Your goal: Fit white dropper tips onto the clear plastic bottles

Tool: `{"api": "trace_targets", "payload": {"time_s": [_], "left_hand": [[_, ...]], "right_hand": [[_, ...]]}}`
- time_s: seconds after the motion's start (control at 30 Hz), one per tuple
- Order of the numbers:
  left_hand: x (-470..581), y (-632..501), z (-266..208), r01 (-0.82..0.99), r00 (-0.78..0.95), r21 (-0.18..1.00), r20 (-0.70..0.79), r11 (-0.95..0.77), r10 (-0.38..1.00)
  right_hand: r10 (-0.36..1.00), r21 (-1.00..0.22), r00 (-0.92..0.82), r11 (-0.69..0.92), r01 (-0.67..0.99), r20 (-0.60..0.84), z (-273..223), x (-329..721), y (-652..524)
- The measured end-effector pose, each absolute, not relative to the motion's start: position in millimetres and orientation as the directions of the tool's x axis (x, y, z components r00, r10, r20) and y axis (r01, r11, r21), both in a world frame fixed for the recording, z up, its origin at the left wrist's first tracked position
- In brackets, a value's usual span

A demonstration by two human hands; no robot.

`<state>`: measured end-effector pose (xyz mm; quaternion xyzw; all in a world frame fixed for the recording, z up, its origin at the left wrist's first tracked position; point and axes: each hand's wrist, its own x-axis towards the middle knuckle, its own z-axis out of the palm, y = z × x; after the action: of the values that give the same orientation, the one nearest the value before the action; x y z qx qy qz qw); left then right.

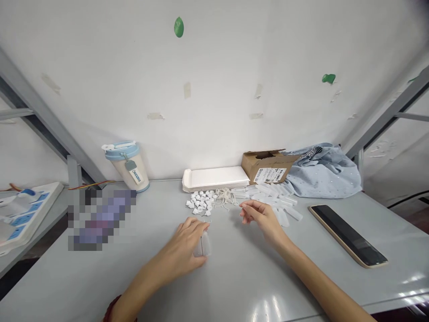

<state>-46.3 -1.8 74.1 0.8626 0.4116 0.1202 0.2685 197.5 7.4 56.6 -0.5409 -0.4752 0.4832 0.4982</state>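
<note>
My left hand (186, 246) curves around a couple of clear plastic tubes (203, 245) low over the table, thumb at their near end and fingers at the far end. The fingers of my right hand (259, 217) are curled, with thumb and index tips together; anything pinched there is too small to see. Just beyond that hand lie a tangle of thin white cords (225, 197) and a spread of clear plastic tubes (276, 196). Several small white caps (201, 201) sit in a heap beyond my left hand.
Along the wall stand a stack of white trays (217, 177), an opened cardboard box (251, 166) and a bunched blue cloth (325, 176). A cup (132, 172) and a power strip (30, 214) are at left. A phone (348, 235) lies at right on the grey table (234, 286).
</note>
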Motion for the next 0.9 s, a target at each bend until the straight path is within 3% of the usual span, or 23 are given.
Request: {"api": "trace_targets", "payload": {"time_s": [0.33, 0.47, 0.6, 0.9], "left_hand": [[-56, 1, 76, 0.635, 0.632, 0.589, -0.022, -0.5, 0.775], [-64, 3, 78, 0.675, 0.59, 0.588, -0.067, -0.446, 0.804], [-64, 3, 76, 0.694, 0.578, 0.601, -0.139, -0.396, 0.804], [-61, -1, 71, 0.653, 0.613, 0.604, -0.069, -0.456, 0.787]], "right_hand": [[1.0, -0.994, 0.021, -0.008, 0.108, -0.006, 54, 194, 4], [0.988, -0.976, -0.149, 0.069, 0.206, 0.039, 47, 175, -5], [0.922, -0.893, -0.374, 0.25, 0.374, 0.101, 38, 156, -14], [0.875, -0.792, -0.474, 0.356, 0.495, 0.097, 30, 151, -17]]}}
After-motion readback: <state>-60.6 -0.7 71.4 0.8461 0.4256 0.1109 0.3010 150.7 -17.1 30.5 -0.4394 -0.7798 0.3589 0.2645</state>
